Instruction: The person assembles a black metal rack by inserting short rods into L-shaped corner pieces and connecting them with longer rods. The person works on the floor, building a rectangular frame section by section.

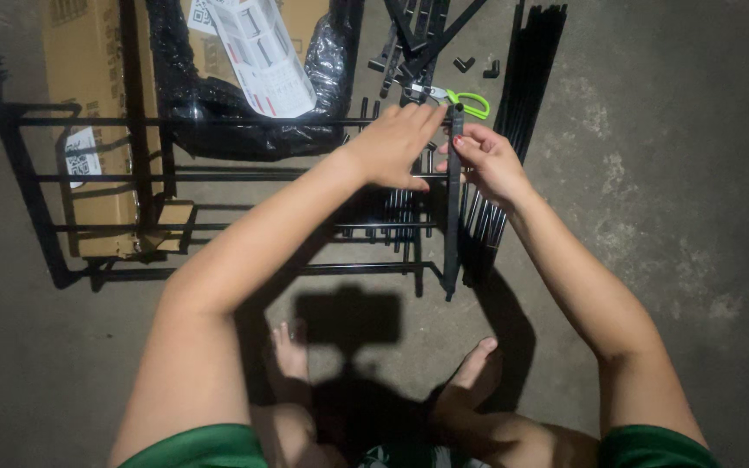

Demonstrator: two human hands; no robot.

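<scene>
A black metal rack frame lies on the concrete floor, its horizontal rods running left to right. At its right end stands a black plastic side bar, upright in the view. My left hand rests on the top of that bar and the rods beside it, fingers closed over them. My right hand grips the bar's upper part from the right side. My bare feet show at the bottom, near the frame's lower end.
A flattened cardboard box lies under the frame at left. Black plastic wrap and a printed instruction sheet lie behind. Green-handled scissors, a bundle of black rods and small black connectors sit at the back right.
</scene>
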